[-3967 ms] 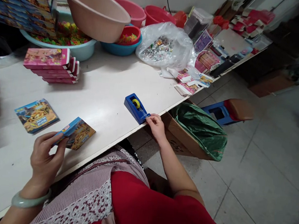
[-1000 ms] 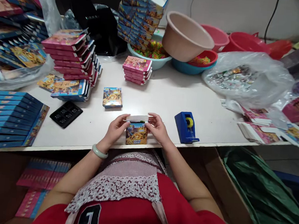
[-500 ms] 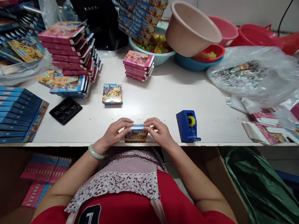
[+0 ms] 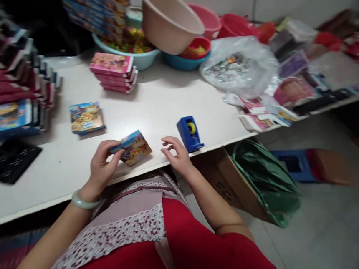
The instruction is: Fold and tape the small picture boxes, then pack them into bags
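Observation:
My left hand point(image 4: 104, 163) grips a small printed cardboard box point(image 4: 136, 148) by its left end, tilted above the table's front edge. Its faces are blue and golden-brown. To the right of the box, my right hand point(image 4: 177, 154) is apart from it, fingers curved and spread with nothing between them. A blue tape dispenser point(image 4: 188, 136) with a yellow roll stands just beyond my right hand. Another blue printed box point(image 4: 86, 118) lies flat on the table, left of and beyond my left hand.
A short stack of pink boxes point(image 4: 112, 71) sits farther back. Taller box stacks point(image 4: 8, 82) and a black tray point(image 4: 9, 160) are on the left. Basins point(image 4: 167, 20) line the wall, beside a clear plastic bag point(image 4: 242, 64). A green-lined carton point(image 4: 257, 175) stands below the table's edge.
The view has swung to the right. My right hand has let go of the box and moved away toward the tape dispenser. The box is now tilted in my left hand alone.

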